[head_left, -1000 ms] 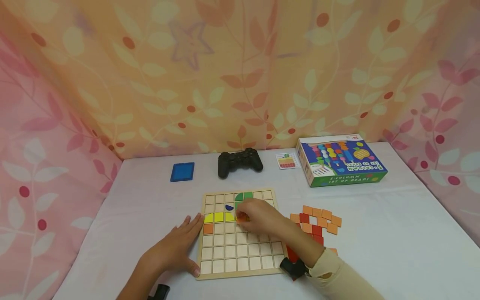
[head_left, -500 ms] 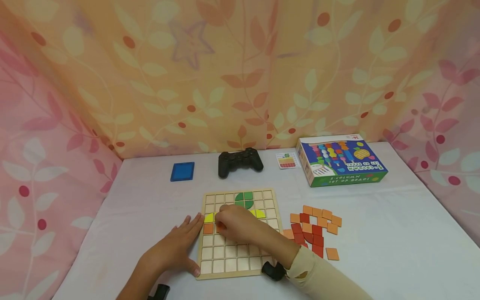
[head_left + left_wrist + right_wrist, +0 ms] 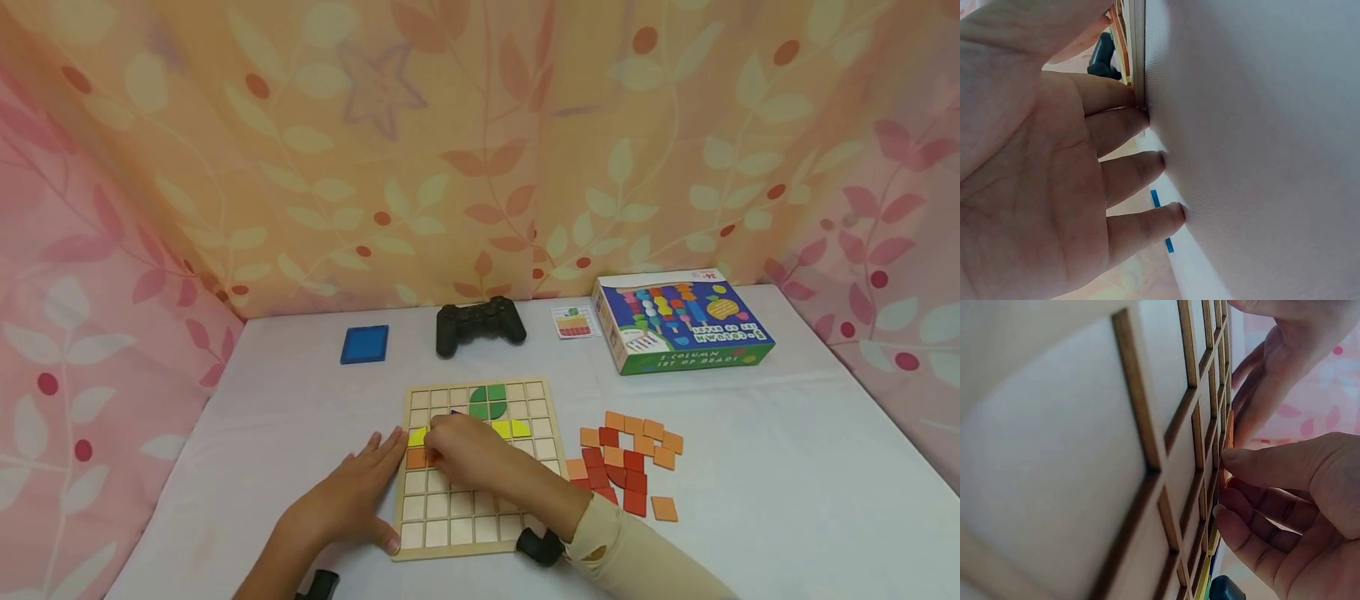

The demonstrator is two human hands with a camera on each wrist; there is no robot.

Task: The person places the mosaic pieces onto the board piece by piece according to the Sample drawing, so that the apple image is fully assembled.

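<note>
A wooden grid board (image 3: 475, 527) lies on the white cloth. My right hand (image 3: 468, 454) reaches over it and pinches an orange square tile (image 3: 1225, 476) at the fourth row, beside another orange tile (image 3: 416, 458) set at the left end. The back of the hand hides the pinched tile in the head view. Spread along the board's left edge, my left hand (image 3: 348, 492) touches its frame with thumb and fingers. Yellow tiles (image 3: 511, 429) line the third row. Above them are green tiles (image 3: 487, 402) and a partly covered dark blue piece (image 3: 454, 412).
Loose orange tiles (image 3: 653, 428) and red tiles (image 3: 635, 482) lie right of the board. Behind it are a blue square case (image 3: 364, 344), a black game controller (image 3: 480, 325), a small pattern card (image 3: 576, 322) and a bead set box (image 3: 684, 320). Patterned curtains surround the table.
From over the board's middle, my right hand has moved left to the second column with the orange tile, shifting only slightly in the last half second. My left hand stays put.
</note>
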